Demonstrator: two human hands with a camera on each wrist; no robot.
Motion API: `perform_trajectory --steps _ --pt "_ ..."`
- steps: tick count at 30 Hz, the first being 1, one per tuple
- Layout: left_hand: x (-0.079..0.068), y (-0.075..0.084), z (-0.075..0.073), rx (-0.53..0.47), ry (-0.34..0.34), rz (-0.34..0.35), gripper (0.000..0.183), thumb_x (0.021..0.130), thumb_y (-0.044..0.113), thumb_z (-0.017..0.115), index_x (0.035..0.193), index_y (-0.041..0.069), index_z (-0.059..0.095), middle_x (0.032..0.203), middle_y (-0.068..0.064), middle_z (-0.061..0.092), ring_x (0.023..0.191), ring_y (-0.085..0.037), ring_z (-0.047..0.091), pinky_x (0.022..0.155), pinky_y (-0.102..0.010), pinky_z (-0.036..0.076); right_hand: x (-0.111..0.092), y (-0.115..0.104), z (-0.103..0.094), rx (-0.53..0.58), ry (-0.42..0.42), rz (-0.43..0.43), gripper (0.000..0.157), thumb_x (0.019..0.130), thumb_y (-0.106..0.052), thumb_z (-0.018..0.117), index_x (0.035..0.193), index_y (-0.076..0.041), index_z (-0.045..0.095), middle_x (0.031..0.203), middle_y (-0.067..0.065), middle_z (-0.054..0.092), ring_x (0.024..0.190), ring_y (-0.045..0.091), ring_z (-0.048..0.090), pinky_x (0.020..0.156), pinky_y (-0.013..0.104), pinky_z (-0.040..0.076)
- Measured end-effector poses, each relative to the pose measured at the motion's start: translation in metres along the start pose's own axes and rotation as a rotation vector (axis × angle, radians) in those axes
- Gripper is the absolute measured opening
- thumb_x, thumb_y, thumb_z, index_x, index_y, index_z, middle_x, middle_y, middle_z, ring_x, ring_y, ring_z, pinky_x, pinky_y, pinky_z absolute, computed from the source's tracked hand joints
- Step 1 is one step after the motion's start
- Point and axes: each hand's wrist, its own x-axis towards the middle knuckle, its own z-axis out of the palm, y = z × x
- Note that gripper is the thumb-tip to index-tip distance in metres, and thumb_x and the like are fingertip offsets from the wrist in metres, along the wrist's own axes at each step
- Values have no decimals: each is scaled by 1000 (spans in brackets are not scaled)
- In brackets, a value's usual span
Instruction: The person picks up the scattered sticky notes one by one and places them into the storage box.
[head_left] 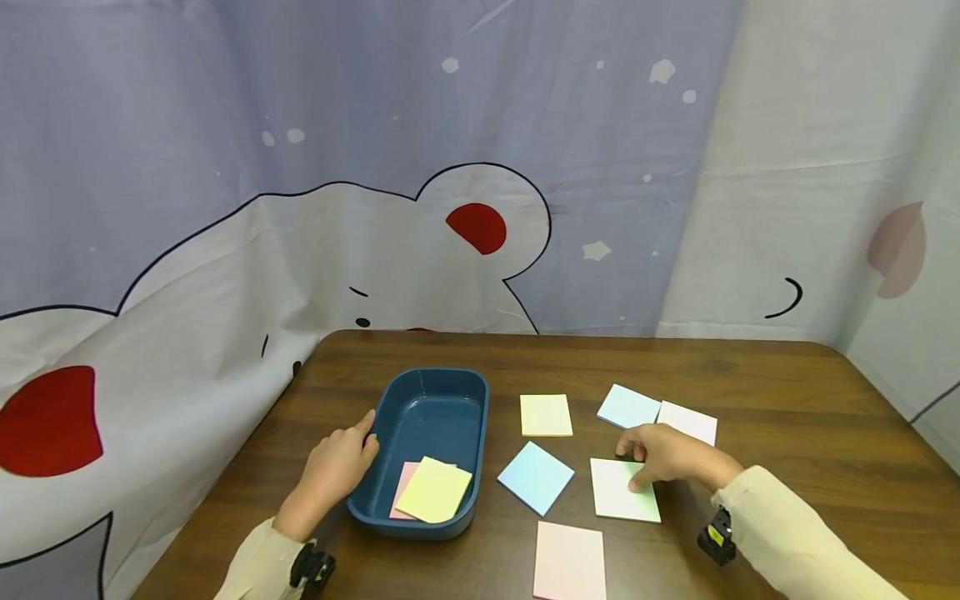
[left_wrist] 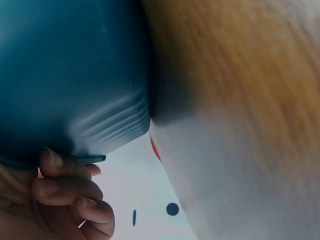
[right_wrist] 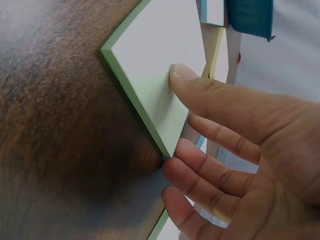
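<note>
My left hand point(head_left: 335, 467) holds the near-left rim of a blue plastic bin point(head_left: 481, 442); in the left wrist view its curled fingers point(left_wrist: 70, 190) sit against the outer wall, with the thumb hidden. Inside the bin, a yellow sticky note pad point(head_left: 435, 492) overlaps a pink one point(head_left: 403, 492). My right hand point(head_left: 675, 457) pinches a pale green sticky note pad point(head_left: 618, 500) on the table. Its thumb presses the top while the other fingers meet the pad's edge, as the right wrist view shows.
Around the green pad lie a blue pad point(head_left: 536, 477), a yellow pad point(head_left: 546, 415), a pink pad point(head_left: 569, 562), another light blue pad point(head_left: 628, 406) and a whitish pad point(head_left: 688, 422). A printed curtain point(head_left: 615, 167) hangs behind the wooden table point(head_left: 780, 400).
</note>
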Motion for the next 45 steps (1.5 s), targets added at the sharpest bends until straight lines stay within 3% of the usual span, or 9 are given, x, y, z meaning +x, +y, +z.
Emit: perform_trajectory --steps 14,26,45 --pt "1 0 0 10 8 3 51 96 19 49 143 -1 43 49 -1 39 42 -14 33 43 -27 28 2 1 5 -12 -11 -25 30 66 -8 84 83 -4 60 72 1 47 66 14 43 58 25 35" --pt "0 0 0 4 7 0 51 96 19 50 143 -1 43 49 -1 40 42 -14 35 43 -27 29 2 0 7 -33 -11 18 27 68 -9 83 83 -3 62 70 1 47 65 14 43 58 26 35" --pt "0 1 -1 -4 2 0 51 96 20 49 143 -1 42 50 -2 40 42 -14 35 44 -27 30 -3 1 9 -58 25 4 28 69 -12 83 85 -4 62 72 1 52 66 14 45 59 28 38"
